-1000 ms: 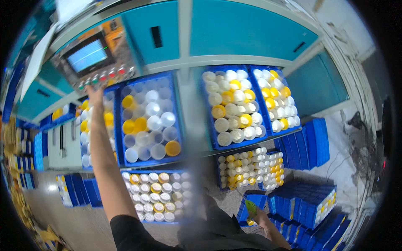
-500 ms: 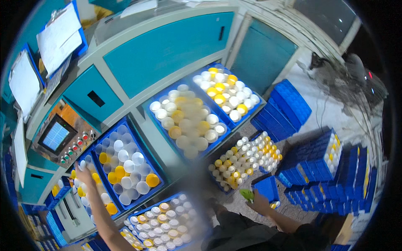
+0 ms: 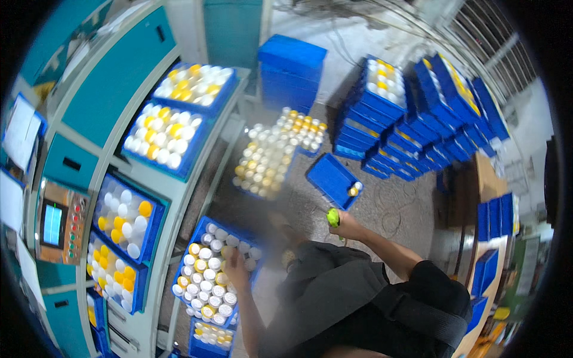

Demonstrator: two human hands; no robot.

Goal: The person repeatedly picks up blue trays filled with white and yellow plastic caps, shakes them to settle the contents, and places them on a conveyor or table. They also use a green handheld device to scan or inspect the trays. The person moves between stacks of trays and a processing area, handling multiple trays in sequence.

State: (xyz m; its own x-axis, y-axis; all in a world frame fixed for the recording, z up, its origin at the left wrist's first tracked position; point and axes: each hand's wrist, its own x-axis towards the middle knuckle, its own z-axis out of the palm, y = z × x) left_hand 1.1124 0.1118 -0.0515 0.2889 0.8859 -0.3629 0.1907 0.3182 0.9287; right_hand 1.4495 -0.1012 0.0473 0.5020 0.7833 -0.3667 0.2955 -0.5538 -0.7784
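Observation:
My left hand (image 3: 237, 269) reaches over a blue tray (image 3: 194, 232) of upright white and yellow round-topped pieces (image 3: 206, 280). Its fingertips are among the pieces near the tray's right side, blurred, so whether they grip one cannot be made out. Further right, over the floor, my right hand (image 3: 345, 224) is closed around a small bright green object (image 3: 333, 217). That object's kind is unclear; its green end sticks out past the fingers. Just beyond this hand, a blue tray (image 3: 325, 173) lies on the floor with a few white and yellow pieces at one corner.
Four filled blue trays line the teal machine (image 3: 113, 77) at left, beside a control panel (image 3: 62, 224). More filled trays (image 3: 262, 161) stand on the floor ahead. Blue tray stacks (image 3: 370, 119) rise at far right, and a closed blue stack (image 3: 292, 71) stands at the back.
My view has swung to the right. My left hand has left the trays beside the control panel and is now over the nearer tray. The right hand still holds the green object.

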